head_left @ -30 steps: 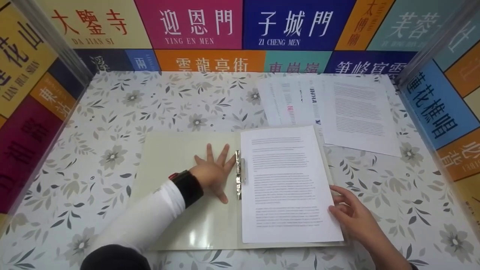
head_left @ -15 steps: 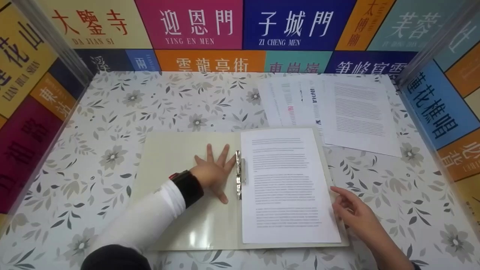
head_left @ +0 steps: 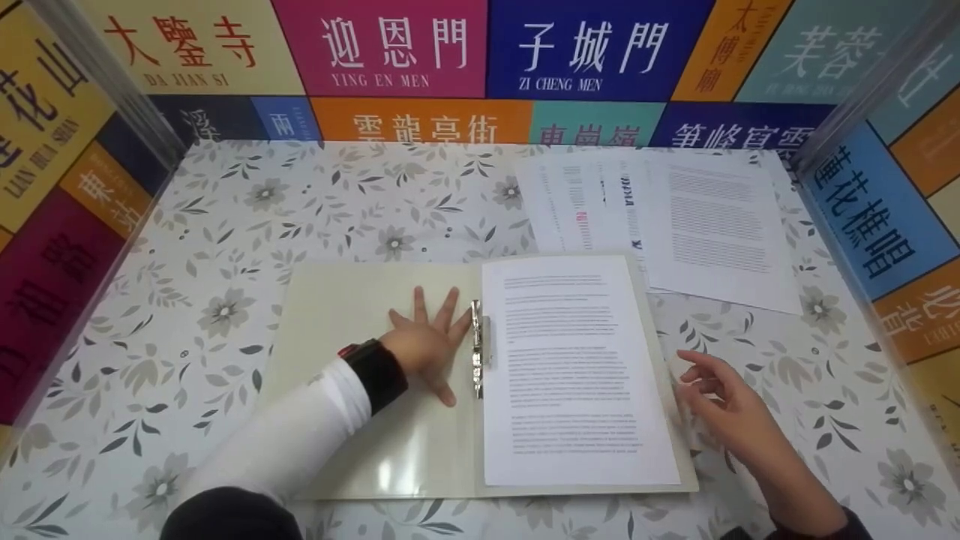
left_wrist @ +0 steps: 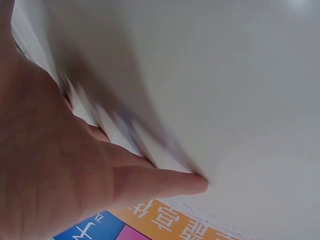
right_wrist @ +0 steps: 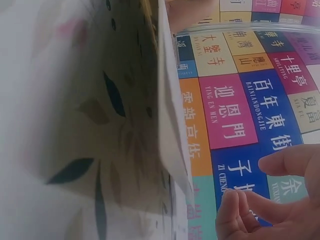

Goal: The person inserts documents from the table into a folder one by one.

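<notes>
Left hand (head_left: pixel 426 348) splayed on the clip folder (head_left: pixel 345 300), right hand (head_left: pixel 726 397) empty, we're seemingly settling printed pages (head_left: pixel 570 375); squaring likely next

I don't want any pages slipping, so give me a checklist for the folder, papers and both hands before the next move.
1. Folder lying open: ok, both covers are spread out.
2. Left hand steadying it: ok, it rests on the left cover with fingers spread.
3. Right hand free: ok, it holds nothing, beside the folder.
4. Printed page inside the folder: ok, text side up.
5. Metal clip gripping the page: cannot tell.
6. Loose papers squared up: not ok, they lie fanned out beyond the folder.
</notes>
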